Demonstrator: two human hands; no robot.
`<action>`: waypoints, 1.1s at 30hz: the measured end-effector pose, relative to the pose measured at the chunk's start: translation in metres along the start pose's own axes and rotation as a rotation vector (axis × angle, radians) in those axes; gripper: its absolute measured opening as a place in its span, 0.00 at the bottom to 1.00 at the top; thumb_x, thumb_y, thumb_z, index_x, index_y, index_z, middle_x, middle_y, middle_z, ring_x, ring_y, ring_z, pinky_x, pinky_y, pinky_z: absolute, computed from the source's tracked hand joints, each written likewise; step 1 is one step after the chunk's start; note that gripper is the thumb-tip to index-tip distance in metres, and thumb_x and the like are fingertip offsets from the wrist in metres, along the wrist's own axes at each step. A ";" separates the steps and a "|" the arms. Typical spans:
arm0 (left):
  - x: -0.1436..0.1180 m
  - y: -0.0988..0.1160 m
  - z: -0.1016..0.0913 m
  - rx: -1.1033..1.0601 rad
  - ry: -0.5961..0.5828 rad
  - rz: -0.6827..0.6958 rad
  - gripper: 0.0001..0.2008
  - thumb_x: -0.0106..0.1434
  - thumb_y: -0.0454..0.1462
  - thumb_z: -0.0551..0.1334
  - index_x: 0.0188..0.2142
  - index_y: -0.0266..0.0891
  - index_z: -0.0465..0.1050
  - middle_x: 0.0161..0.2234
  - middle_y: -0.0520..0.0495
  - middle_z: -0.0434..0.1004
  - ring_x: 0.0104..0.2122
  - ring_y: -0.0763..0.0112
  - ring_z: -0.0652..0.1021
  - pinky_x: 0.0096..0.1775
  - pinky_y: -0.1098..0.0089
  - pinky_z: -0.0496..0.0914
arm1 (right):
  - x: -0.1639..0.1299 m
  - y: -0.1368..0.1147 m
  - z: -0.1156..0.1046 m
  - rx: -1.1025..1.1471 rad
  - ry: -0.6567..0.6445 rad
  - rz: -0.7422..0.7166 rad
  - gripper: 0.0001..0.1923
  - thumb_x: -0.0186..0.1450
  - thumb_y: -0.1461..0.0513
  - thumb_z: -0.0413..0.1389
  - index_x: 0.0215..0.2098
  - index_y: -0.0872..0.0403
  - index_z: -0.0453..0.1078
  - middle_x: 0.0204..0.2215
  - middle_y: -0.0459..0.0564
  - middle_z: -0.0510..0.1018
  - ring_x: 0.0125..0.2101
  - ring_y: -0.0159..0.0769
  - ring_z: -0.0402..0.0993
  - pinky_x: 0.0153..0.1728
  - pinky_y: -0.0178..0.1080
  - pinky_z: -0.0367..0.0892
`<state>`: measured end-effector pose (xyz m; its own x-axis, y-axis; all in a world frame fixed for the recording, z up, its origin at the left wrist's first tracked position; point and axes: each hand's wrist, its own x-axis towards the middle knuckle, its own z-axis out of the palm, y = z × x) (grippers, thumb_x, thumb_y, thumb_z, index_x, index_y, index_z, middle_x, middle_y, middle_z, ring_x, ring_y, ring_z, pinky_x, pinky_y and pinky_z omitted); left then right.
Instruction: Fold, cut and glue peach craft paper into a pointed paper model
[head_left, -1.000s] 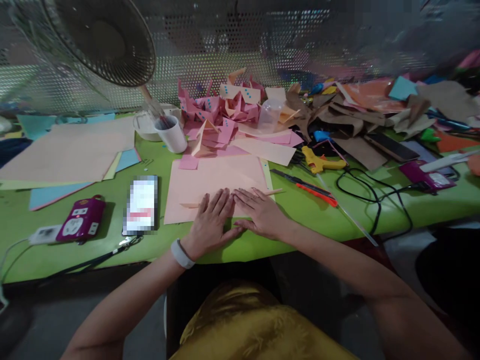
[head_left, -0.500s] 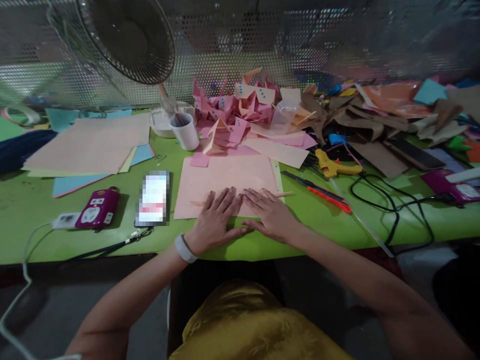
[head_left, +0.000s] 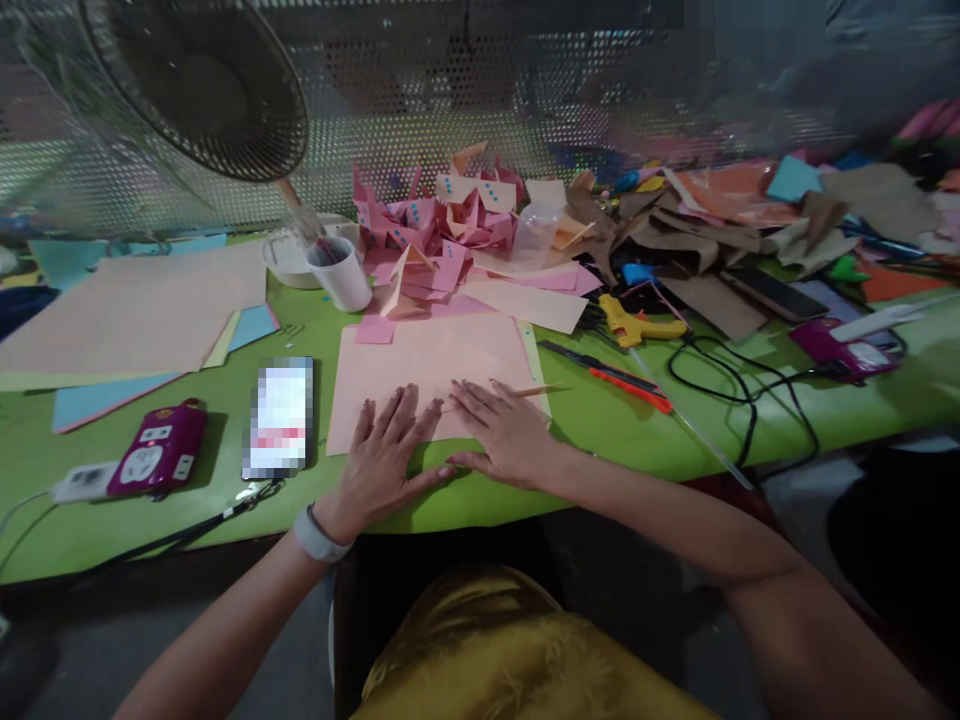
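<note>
- One view only, from a camera worn on the person's head, looking forward and down.
- It sits close over the near edge of the green table (head_left: 90, 520), with both forearms running up from the bottom.
- It faces a perforated metal screen (head_left: 465, 110) at the back, perhaps slightly blurred at the top right.
- The wide lens bends the table's edges.

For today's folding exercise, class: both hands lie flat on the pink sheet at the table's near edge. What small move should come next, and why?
Probably slide the right hand outward along the near edge of the pink sheet while the left hand pins it. Both palms lie flat, fingers spread, side by side, so the sheet's near right part seems not yet pressed.
</note>
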<state>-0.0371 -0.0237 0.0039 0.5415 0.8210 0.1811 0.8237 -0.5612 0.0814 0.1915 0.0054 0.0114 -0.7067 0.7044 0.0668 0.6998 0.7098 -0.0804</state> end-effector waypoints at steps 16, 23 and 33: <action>0.003 -0.001 -0.001 0.042 -0.011 0.015 0.41 0.66 0.57 0.52 0.71 0.48 0.37 0.70 0.40 0.45 0.68 0.48 0.51 0.64 0.44 0.46 | -0.023 0.013 0.006 -0.001 0.080 0.133 0.40 0.72 0.43 0.36 0.66 0.67 0.56 0.66 0.63 0.56 0.66 0.48 0.53 0.67 0.54 0.46; 0.002 -0.001 -0.001 0.036 -0.008 -0.002 0.41 0.66 0.58 0.52 0.71 0.49 0.38 0.71 0.42 0.44 0.68 0.50 0.51 0.65 0.47 0.45 | -0.052 0.045 0.000 -0.060 0.017 0.235 0.43 0.70 0.41 0.32 0.68 0.66 0.51 0.67 0.62 0.53 0.67 0.47 0.51 0.66 0.58 0.46; -0.020 -0.013 -0.011 0.066 0.002 -0.062 0.44 0.66 0.59 0.49 0.71 0.42 0.29 0.70 0.39 0.47 0.68 0.55 0.53 0.66 0.52 0.44 | -0.067 0.057 0.005 -0.096 0.034 0.299 0.39 0.72 0.45 0.31 0.67 0.65 0.54 0.66 0.62 0.56 0.66 0.48 0.54 0.66 0.58 0.44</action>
<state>-0.0605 -0.0345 0.0098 0.4889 0.8537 0.1792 0.8649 -0.5012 0.0276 0.2786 -0.0015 -0.0023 -0.4656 0.8807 0.0876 0.8837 0.4679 -0.0073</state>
